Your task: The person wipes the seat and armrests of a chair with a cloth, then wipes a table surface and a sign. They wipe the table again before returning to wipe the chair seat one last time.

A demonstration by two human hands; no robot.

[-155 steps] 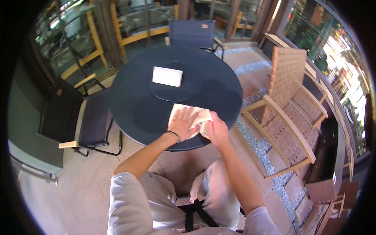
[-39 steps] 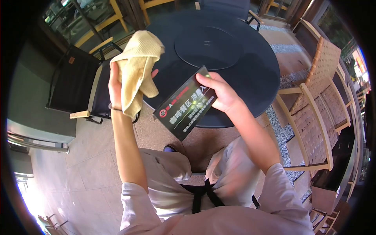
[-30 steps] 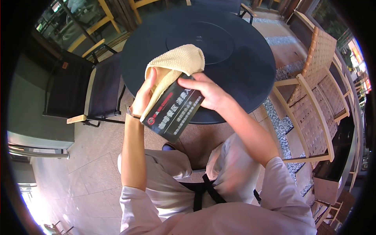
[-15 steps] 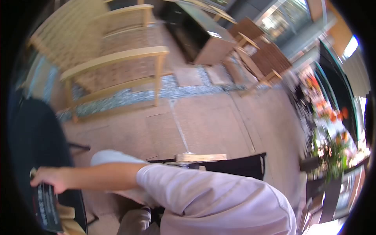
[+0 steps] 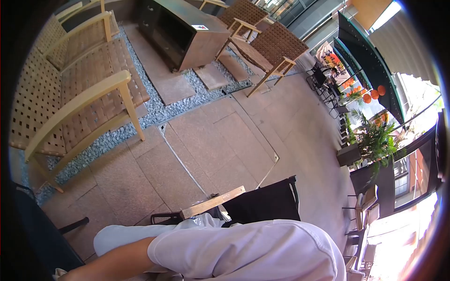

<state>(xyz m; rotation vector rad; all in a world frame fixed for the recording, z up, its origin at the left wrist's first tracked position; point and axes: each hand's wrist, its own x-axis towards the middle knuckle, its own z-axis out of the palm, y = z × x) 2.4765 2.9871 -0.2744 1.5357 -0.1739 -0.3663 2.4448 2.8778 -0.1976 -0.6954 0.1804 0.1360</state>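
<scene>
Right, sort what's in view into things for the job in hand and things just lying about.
In hand: dark table, forearm; hands out of frame.
Lying about: woven chairs, wooden cabinet, black folding chair, potted plant.

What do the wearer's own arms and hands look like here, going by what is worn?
Only one arm shows. It is bare below the elbow and covered above it by a loose, short, pale lilac-white fabric sleeve with a hemmed edge. Neither hand is in the frame, so no wrist wear can be seen.
</scene>
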